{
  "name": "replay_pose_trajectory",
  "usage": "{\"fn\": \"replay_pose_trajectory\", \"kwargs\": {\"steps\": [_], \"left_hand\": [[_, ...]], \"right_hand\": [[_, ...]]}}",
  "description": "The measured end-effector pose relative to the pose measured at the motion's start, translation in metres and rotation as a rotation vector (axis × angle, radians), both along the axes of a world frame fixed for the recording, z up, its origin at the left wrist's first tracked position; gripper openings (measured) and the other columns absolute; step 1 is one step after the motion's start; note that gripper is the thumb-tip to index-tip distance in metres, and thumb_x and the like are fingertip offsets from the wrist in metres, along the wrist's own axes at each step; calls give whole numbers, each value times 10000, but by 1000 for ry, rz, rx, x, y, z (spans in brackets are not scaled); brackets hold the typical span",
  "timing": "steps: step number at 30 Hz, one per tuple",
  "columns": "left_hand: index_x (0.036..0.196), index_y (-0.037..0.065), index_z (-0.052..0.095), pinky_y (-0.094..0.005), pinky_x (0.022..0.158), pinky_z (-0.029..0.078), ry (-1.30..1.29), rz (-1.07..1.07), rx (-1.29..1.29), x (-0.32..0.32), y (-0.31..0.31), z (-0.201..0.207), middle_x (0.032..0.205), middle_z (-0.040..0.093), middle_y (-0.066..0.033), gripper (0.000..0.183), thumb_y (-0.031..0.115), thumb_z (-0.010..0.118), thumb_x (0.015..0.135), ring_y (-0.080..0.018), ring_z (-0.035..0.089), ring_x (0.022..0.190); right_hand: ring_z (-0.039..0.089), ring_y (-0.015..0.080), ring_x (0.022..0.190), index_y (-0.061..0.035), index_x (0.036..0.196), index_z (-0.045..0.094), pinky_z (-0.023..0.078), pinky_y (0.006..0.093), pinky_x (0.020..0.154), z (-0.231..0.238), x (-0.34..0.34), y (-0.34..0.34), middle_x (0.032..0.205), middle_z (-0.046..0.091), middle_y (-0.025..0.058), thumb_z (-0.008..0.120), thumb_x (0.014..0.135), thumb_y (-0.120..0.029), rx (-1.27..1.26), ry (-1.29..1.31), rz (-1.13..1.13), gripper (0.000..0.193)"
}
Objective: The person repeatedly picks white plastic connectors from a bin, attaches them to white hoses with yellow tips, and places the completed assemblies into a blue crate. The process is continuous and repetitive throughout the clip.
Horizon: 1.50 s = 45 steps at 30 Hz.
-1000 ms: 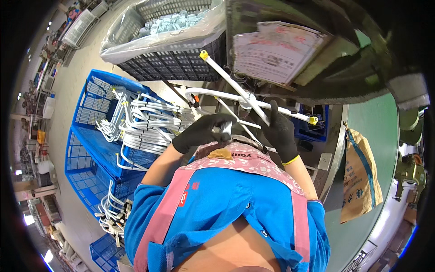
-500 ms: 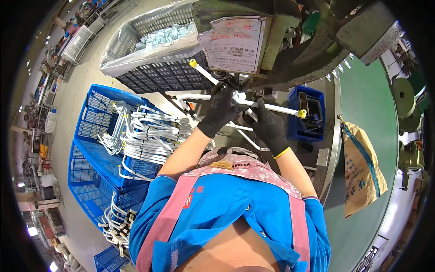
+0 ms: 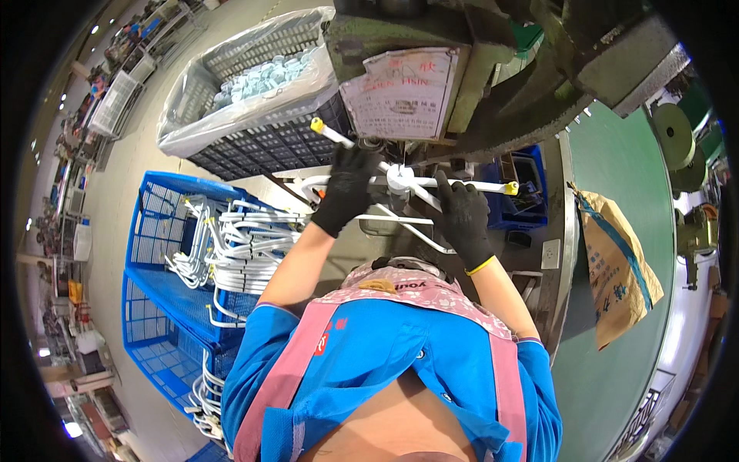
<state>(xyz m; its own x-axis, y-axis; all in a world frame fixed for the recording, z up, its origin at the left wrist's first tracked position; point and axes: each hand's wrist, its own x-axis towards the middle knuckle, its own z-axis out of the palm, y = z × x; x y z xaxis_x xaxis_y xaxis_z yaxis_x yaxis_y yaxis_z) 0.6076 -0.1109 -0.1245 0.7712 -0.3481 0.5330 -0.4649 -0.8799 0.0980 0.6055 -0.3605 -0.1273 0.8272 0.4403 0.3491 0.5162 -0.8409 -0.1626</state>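
Observation:
A white tubular metal frame (image 3: 483, 185) sits beneath the head of a green machine (image 3: 469, 85), its arms spreading from a round white hub (image 3: 399, 179). Two tube ends carry yellow caps (image 3: 318, 125). My left hand (image 3: 345, 190), in a black glove, is closed round a tube left of the hub. On the hub's other side, my right hand (image 3: 463, 219), also gloved in black, has its fingers bent over the frame's tubes. The gloves partly hide the tubes, and the machine covers what lies behind the hub.
At upper left, a black crate (image 3: 265, 135) lined with clear plastic holds many pale blue small parts (image 3: 265, 79). Blue baskets (image 3: 154, 231) with bent white tubes (image 3: 250, 239) stand left. A blue bin (image 3: 531, 212) is right, beside a green table (image 3: 616, 173) bearing a brown paper sack (image 3: 616, 269).
My hands have drawn apart, the left moving leftward and the right slightly to the right and down. The white hub, mostly covered before, now shows between them.

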Motion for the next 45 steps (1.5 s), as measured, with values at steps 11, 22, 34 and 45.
{"fn": "replay_pose_trajectory", "kwargs": {"steps": [11,22,34,45], "left_hand": [[1049,84,592,-453,735,443,222,102,161,11,44,-18,896,613,-111,461,127,696,602,-301,594,895],[1083,48,571,-441,715,424,-20,-128,73,17,57,-29,835,596,-120,522,133,714,589,-308,583,818],[1117,41,572,-442,647,417,-197,-207,10,29,58,-34,837,607,-127,516,114,643,611,-305,581,754],[1081,99,584,-438,745,401,113,-51,189,25,52,-20,865,627,-98,453,207,704,657,-286,612,800]], "right_hand": [[614,343,690,-147,802,646,476,435,559,-35,46,-9,779,628,118,676,638,-163,19,-294,-35,168],[641,299,769,-207,736,664,483,440,614,-41,37,-6,804,658,35,725,650,-342,-166,66,-379,172],[651,249,741,-214,746,655,495,415,577,-23,29,1,831,639,0,710,691,-356,-202,53,-335,162],[647,262,696,-194,715,662,495,406,566,-20,33,-2,753,640,27,715,678,-356,-70,-107,-197,174]]}}
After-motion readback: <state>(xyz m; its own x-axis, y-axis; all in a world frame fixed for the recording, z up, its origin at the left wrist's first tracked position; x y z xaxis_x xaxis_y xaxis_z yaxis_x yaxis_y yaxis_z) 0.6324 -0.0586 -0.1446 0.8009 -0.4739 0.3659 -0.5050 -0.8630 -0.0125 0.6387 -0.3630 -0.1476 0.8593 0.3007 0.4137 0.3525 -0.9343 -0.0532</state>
